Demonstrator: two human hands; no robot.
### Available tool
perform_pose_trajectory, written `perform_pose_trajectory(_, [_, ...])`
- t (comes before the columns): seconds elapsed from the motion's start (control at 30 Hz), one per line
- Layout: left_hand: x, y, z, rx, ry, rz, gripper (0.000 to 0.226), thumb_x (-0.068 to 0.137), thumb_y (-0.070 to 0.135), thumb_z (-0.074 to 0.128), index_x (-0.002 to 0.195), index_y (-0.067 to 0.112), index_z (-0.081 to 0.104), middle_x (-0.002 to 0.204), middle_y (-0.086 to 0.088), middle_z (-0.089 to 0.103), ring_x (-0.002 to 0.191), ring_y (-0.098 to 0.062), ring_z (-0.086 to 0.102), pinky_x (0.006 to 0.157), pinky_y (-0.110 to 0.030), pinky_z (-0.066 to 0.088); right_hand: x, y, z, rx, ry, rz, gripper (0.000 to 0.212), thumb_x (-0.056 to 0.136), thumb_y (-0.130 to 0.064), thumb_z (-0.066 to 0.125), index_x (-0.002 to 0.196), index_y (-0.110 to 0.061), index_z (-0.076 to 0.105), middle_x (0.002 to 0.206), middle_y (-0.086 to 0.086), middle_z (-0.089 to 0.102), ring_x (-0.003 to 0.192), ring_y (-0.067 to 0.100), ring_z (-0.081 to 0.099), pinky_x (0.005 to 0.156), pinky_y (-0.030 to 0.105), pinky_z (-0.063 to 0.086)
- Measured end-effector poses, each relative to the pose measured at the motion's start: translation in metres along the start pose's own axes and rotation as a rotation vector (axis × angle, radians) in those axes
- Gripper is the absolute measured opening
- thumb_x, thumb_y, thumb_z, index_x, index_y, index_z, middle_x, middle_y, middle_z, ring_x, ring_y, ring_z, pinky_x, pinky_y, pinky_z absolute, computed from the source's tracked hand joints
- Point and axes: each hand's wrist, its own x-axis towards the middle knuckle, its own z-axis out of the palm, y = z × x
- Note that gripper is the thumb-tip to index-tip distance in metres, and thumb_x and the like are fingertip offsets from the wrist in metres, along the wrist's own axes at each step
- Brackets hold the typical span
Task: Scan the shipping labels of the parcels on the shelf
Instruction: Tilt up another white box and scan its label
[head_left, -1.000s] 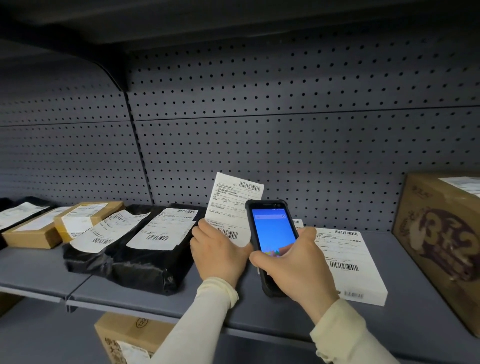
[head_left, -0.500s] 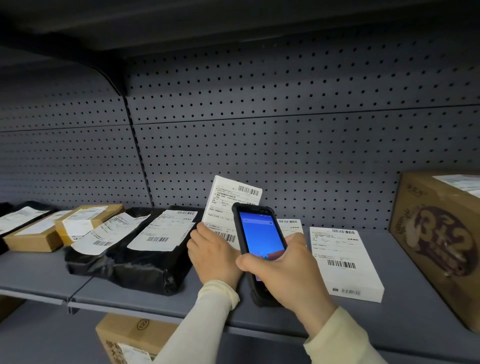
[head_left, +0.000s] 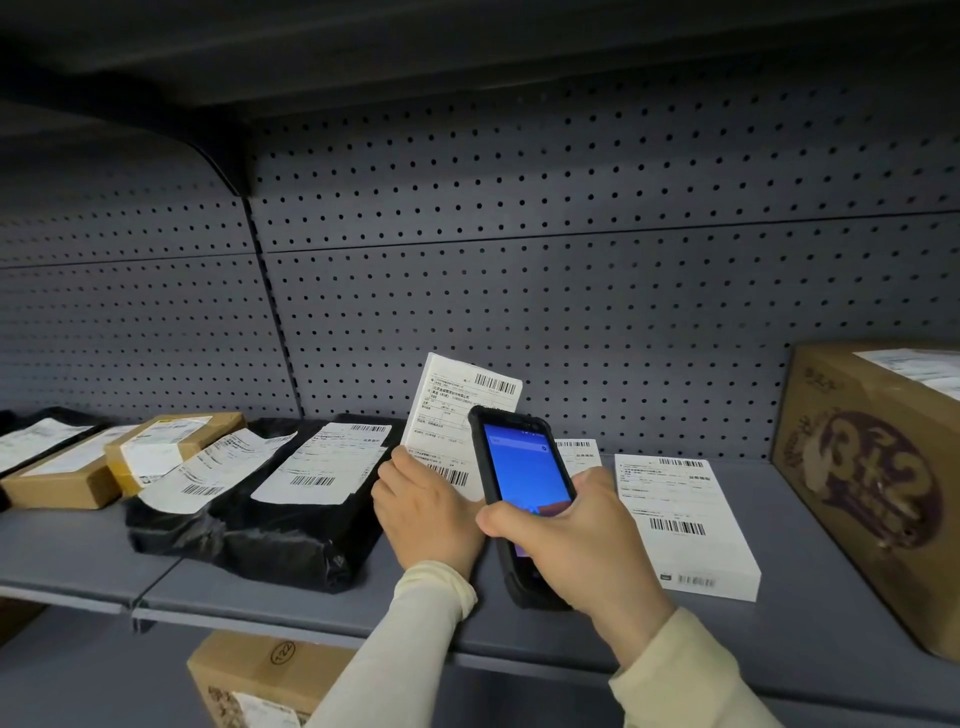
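1. Two hands engaged: left hand (head_left: 426, 512) grips white parcel (head_left: 457, 415), tilted upright above shelf (head_left: 311, 597).
2. Right hand (head_left: 566, 540) grips handheld scanner (head_left: 522, 478), screen lit blue, just before parcel label.
3. Labelled white box (head_left: 685, 525) lying flat beside.

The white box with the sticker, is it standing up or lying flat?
Standing up, tipped. The left hand holds the white box up off the shelf, label facing the scanner that the right hand grips.

Grey pegboard back panel (head_left: 571, 291)
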Motion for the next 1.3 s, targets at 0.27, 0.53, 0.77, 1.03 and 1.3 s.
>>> perform_pose_trajectory(0.27, [-0.0006,-0.0012,0.0017,-0.001,0.002,-0.004,0.104,0.086,0.042,-0.025,0.098,-0.022,0.056,0.075,-0.03,0.055,0.059,-0.041,0.054,0.052,-0.042,0.048,0.0003,0.0013,0.0014,0.026,-0.007,0.01,0.053,0.06,-0.03,0.084,0.091,-0.015,0.044,0.067,-0.006,0.063,0.074,0.018,0.071,0.063,0.034,0.056])
perform_pose_trajectory(0.53, [-0.0002,-0.0036,0.0043,0.025,0.004,-0.01,0.097,0.089,0.033,-0.024,0.098,-0.021,0.056,0.074,-0.03,0.054,0.056,-0.04,0.053,0.049,-0.04,0.047,-0.0028,-0.0026,0.0032,0.016,0.01,0.015,0.053,0.06,-0.032,0.081,0.093,-0.01,0.045,0.067,-0.003,0.066,0.068,0.016,0.068,0.057,0.028,0.049])
perform_pose_trajectory(0.77, [-0.0008,-0.0037,0.0046,0.02,0.022,-0.001,0.095,0.09,0.031,-0.023,0.097,-0.02,0.057,0.073,-0.029,0.055,0.055,-0.039,0.053,0.048,-0.039,0.047,-0.0054,-0.0011,0.0061,0.049,-0.006,0.029,0.05,0.064,-0.028,0.081,0.093,-0.009,0.046,0.062,-0.006,0.061,0.062,0.013,0.065,0.052,0.024,0.047])
perform_pose_trajectory(1.03, [-0.0015,-0.0048,0.0063,0.031,0.06,0.005,0.094,0.091,0.031,-0.021,0.096,-0.02,0.058,0.073,-0.029,0.055,0.055,-0.039,0.053,0.047,-0.04,0.047,-0.0067,0.0018,0.0072,0.046,-0.018,0.045,0.049,0.065,-0.029,0.081,0.094,-0.01,0.047,0.068,-0.004,0.063,0.07,0.015,0.068,0.059,0.03,0.053])
perform_pose_trajectory(1.3, [0.0006,-0.0092,0.0096,0.063,0.01,-0.019,0.076,0.096,0.015,-0.012,0.097,-0.017,0.056,0.069,-0.025,0.055,0.051,-0.036,0.053,0.044,-0.035,0.046,-0.0072,-0.0027,0.0102,0.051,-0.016,0.053,0.051,0.065,-0.032,0.08,0.095,-0.011,0.045,0.074,-0.001,0.069,0.064,0.012,0.062,0.049,0.02,0.041])
